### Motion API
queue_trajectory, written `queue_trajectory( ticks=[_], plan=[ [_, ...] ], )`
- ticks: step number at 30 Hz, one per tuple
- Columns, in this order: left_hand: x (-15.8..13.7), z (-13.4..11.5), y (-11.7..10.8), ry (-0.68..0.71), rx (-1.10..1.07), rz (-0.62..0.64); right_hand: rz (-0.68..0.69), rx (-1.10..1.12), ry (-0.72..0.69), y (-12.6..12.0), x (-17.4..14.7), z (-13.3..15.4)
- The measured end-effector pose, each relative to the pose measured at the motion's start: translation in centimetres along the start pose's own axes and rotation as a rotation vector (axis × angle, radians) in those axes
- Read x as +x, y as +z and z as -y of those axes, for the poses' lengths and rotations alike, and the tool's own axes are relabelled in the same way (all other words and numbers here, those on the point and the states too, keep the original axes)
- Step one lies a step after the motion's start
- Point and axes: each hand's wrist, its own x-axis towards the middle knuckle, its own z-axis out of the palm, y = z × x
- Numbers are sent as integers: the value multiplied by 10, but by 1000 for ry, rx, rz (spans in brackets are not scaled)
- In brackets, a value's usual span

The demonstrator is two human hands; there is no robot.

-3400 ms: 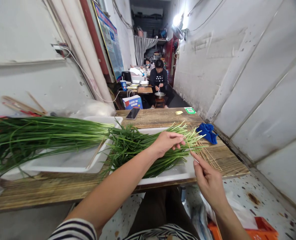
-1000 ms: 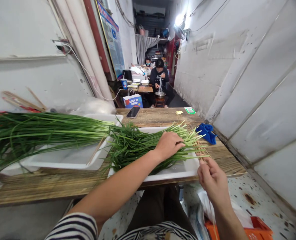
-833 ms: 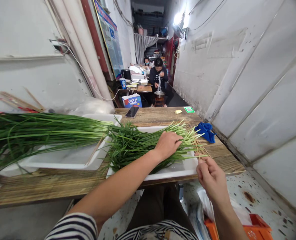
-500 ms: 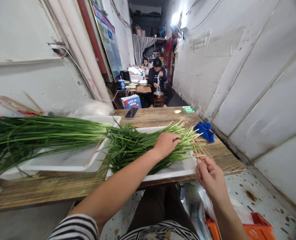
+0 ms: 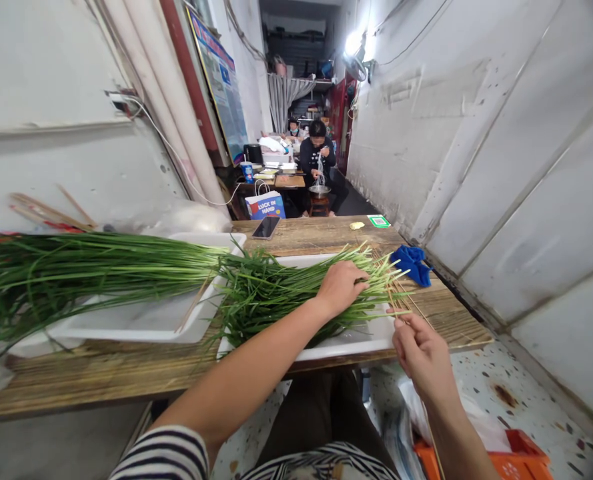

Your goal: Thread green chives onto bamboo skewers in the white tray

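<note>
Blue cloth (image 5: 412,265) near green stalks (image 5: 276,285), left hand (image 5: 341,287) atop, grip unclear, right hand (image 5: 423,350) pinching thin stick (image 5: 433,440)

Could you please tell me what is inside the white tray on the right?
Chives lie heaped in the white tray, jutting past its right edge, with the left hand over them. Bare tray shows at its front right; anything beneath the chives is hidden.
</note>
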Motion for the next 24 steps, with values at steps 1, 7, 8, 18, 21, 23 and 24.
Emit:
queue_trajectory(
  ticks=[1,7,8,18,21,23,24],
  plan=[
    [0,0,-1,-7,-13,-4,0,0,-3,0,0,0],
    [-3,-1,-9,-14,-39,-17,2,3,2,-1,-2,1],
    [-3,-1,-10,-16,-24,-4,6,4,1,-1,-2,1],
    [-4,-6,-12,50,47,-56,18,27,12,-2,-2,1],
    [-5,-11,-16,-4,-18,-124,21,2,-2,-3,0,1],
    [-6,-12,-19,-49,-107,-108,31,-23,-10,-4,1,0],
    [-6,-12,-20,-68,-157,-81,41,-37,-11,-5,2,0]
  ],
)
